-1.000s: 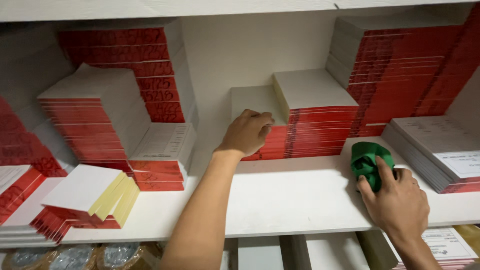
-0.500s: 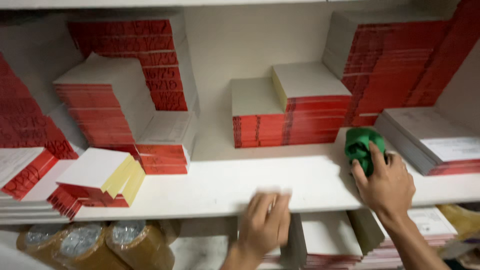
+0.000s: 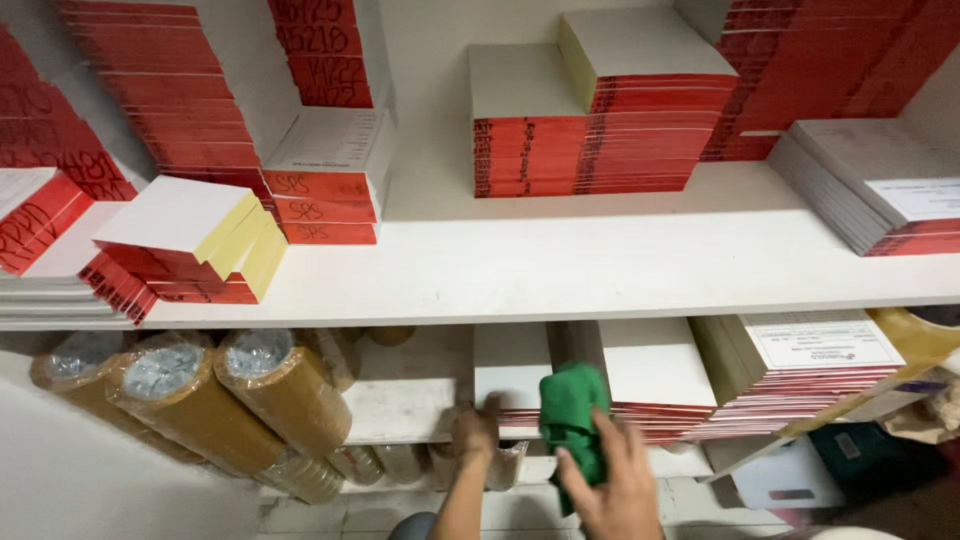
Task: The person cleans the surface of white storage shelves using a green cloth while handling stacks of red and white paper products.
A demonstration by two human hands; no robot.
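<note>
The green cloth (image 3: 572, 415) is gripped in the right hand (image 3: 612, 490), fingers closed around it, in front of the lower shelf (image 3: 400, 410). Just left of the cloth, the left hand (image 3: 474, 432) touches a red-edged booklet stack (image 3: 512, 385); its fingers are blurred, so I cannot tell their state. Further left lie brown tape rolls (image 3: 200, 395), wrapped in plastic.

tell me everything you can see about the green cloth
The green cloth is a bright, plain fabric, soft and crumpled into a loose bunch with folds hanging down. The right hand holds it from below, fingers spread over its lower part. It sits in front of the lower shelf, up against the red-edged book stacks there. The left hand is just beside it, at the same stacks. Its lower end is blurred.
</note>
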